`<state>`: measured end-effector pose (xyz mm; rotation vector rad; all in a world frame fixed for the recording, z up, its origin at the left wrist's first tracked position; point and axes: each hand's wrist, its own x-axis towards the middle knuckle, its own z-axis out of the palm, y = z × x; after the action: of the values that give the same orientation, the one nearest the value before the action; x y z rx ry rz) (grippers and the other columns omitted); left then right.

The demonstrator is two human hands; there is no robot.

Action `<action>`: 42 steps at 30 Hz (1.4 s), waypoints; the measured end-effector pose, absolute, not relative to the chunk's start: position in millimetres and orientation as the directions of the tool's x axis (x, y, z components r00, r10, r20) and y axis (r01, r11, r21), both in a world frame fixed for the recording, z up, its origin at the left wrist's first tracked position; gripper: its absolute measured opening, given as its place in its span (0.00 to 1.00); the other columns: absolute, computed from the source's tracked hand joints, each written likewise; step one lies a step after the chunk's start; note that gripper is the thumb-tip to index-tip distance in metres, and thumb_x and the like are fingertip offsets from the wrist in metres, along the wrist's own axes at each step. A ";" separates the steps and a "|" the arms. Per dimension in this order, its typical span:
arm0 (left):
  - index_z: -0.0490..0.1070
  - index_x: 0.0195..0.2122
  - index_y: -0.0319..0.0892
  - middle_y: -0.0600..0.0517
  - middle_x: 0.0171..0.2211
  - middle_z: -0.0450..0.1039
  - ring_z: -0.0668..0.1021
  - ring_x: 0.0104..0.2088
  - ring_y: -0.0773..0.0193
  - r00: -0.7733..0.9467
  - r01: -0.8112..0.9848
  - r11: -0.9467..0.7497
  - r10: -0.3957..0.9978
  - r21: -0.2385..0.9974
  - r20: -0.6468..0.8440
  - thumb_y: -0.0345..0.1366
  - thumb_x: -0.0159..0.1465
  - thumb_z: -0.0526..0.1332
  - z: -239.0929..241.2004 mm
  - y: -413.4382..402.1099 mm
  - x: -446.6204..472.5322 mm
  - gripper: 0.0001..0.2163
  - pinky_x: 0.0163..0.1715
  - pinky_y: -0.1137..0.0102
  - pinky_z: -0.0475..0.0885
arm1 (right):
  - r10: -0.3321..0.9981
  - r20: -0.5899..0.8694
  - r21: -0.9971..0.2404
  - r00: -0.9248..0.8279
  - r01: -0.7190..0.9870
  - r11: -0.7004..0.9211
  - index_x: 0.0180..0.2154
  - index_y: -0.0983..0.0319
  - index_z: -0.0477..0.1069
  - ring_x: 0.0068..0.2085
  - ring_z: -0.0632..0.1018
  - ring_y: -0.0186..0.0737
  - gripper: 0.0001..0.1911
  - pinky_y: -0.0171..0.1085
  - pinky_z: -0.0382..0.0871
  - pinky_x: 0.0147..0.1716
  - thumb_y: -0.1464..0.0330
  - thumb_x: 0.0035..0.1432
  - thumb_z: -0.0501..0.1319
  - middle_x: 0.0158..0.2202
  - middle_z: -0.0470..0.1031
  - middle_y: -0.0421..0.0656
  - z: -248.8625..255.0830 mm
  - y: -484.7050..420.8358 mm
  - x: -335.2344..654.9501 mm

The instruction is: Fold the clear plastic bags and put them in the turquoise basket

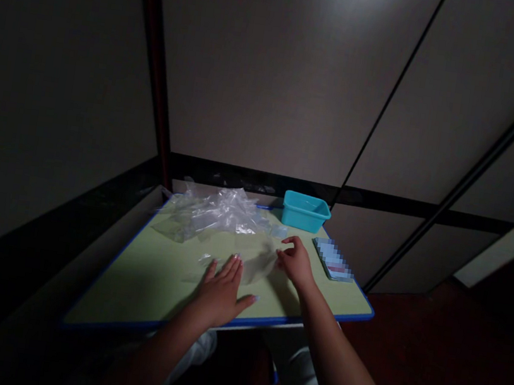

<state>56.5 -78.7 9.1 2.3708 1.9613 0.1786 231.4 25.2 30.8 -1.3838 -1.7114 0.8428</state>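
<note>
A clear plastic bag [253, 268] lies on the pale green tabletop in front of me. My left hand [222, 293] rests flat on the near part of this bag, its fingers stretched out and the thumb spread to the right. At the bag's right edge, my right hand [294, 261] pinches the film between thumb and fingers, slightly above the table. Behind both hands spreads a crumpled heap of clear plastic bags [228, 211]. Right of the heap lies a small pale, see-through piece [279, 231], too faint to identify.
A turquoise plastic basket [305, 213] stands at the table's back right. In front of it lies a phone [332, 259] with a blurred screen. The table [128, 289] has a blue edge and stands against a panelled wall [273, 80]. My legs are below its near edge.
</note>
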 end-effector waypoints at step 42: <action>0.50 0.63 0.34 0.41 0.64 0.42 0.46 0.64 0.51 0.148 0.970 -0.152 0.988 0.188 0.037 0.57 0.61 0.44 11.9 -80.6 60.0 0.37 0.60 0.50 0.42 | 0.865 -0.027 -0.920 -0.501 0.350 0.174 0.44 0.62 0.67 0.24 0.71 0.34 0.30 0.32 0.67 0.22 0.51 0.63 0.36 0.28 0.69 0.41 48.9 53.5 190.4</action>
<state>60.0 -80.6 11.9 2.2869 1.9633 0.2291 190.4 53.5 48.9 -1.1418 -1.9409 1.3070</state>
